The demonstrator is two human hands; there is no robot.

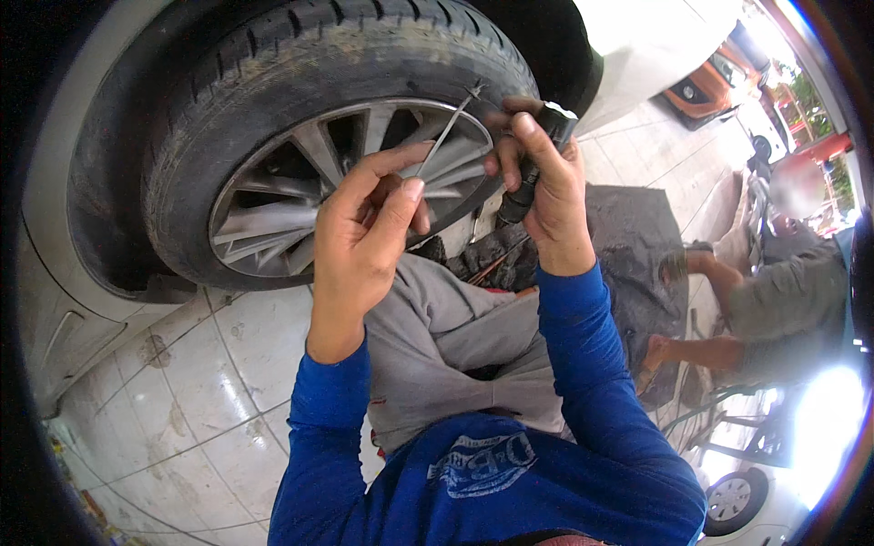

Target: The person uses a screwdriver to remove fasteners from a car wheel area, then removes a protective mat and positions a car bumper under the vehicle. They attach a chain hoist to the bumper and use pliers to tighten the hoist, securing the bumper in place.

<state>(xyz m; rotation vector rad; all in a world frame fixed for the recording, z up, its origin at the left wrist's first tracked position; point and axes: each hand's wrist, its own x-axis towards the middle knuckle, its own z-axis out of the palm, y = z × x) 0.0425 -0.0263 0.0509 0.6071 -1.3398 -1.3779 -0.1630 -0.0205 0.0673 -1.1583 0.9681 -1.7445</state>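
Blue cloth, long-sleeved: one shirt (pixel 592 482), worn by us, with pale printed lettering (pixel 482 462) set in a block across the chest. Below it, one pair of grey trousers (pixel 437 337), our legs bent.

Left hand (pixel 364 227): thumb and fingers pinched on one thin metal rod (pixel 443 138), which slants up and to the right to a small, dark, barbed-looking tip. The tip shows in front of the tyre's sidewall; we cannot tell whether it touches.

Right hand (pixel 555 187): wrapped around one black cylinder (pixel 517 204), held at a slant, its upper end bright. The two hands are apart, raised before the wheel, the rod's tip in the space between them and above.

One black tyre (pixel 177 196), scuffed and brownish near the tread, mounted on one grey multi-spoke rim (pixel 264 218) beneath pale car bodywork (pixel 50 227).

Underfoot: white floor tiles (pixel 218 355), stained, dark joints; one dark mat (pixel 642 214) to our right.

Beyond, at right: a second person (pixel 787 296) in grey shorts, near the mat's edge; one orange vehicle (pixel 701 96) farther back; one further wheel (pixel 731 503), lower right, on a pale vehicle.
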